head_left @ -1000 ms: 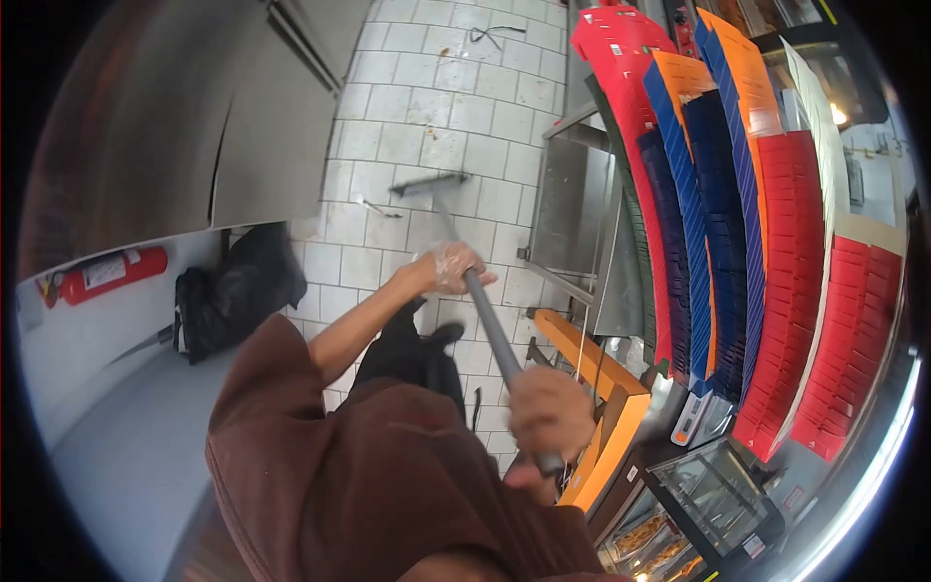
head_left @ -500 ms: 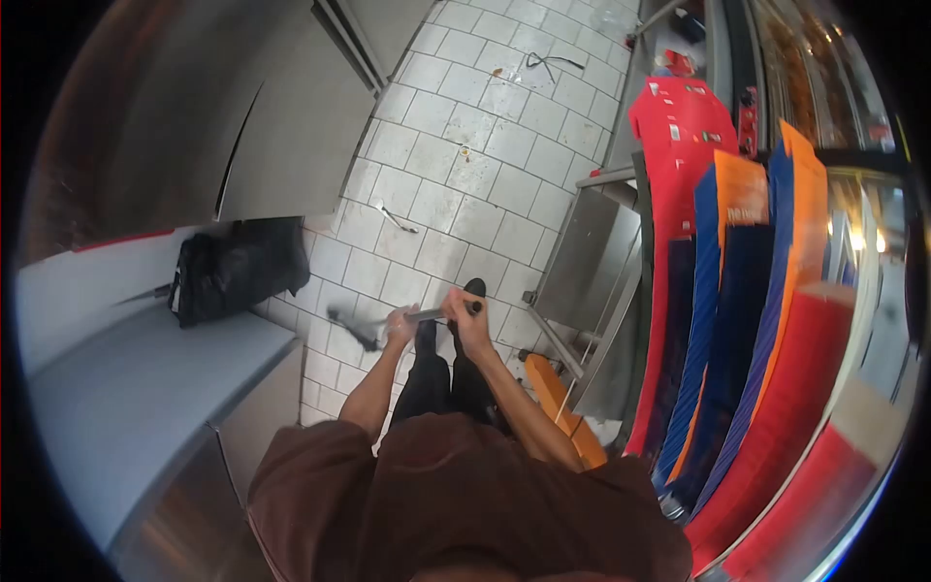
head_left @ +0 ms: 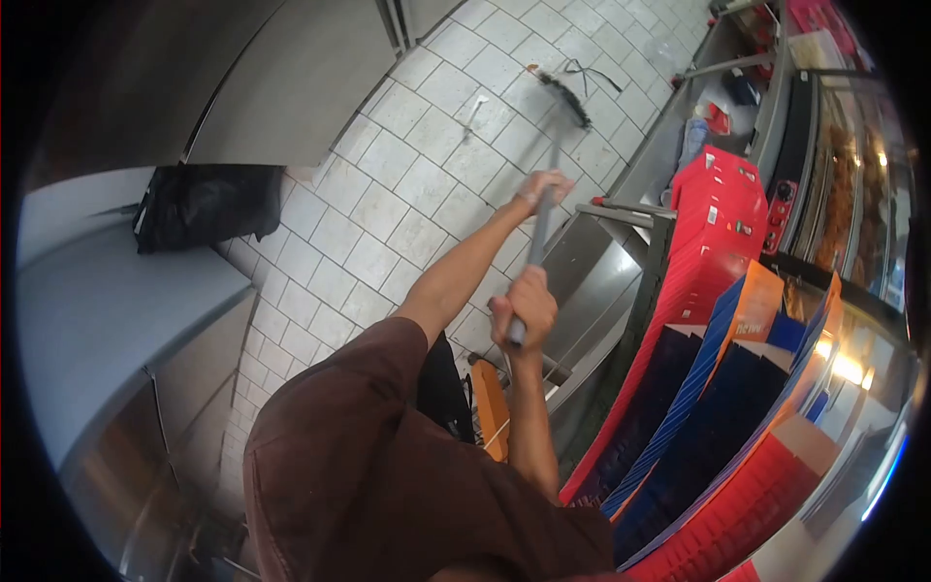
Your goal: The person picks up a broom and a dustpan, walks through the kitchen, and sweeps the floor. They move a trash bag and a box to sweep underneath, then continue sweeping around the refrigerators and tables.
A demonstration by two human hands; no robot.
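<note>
A long grey broom handle [head_left: 542,228] runs up and away from me over the tiled floor. Its dark bristled head [head_left: 565,97] rests on the tiles, a bit blurred, beside a thin black strap [head_left: 593,74]. My left hand [head_left: 543,191] is wrapped round the handle partway along. Nearer my body, my right hand [head_left: 525,308] grips the handle close to its end. A small pale scrap [head_left: 475,110] lies on the floor left of the broom head.
Steel cabinets [head_left: 281,87] stand at the upper left, with a black bag [head_left: 208,207] by a grey counter [head_left: 116,301]. On the right are red boxes [head_left: 713,209], blue and orange cartons [head_left: 752,301] and a steel shelf unit [head_left: 601,281]. An orange object [head_left: 491,407] stands low beside me.
Both hands have swung the broom from the left to the front right. Its head has moved up the floor near the black strap. The view has shifted and turned.
</note>
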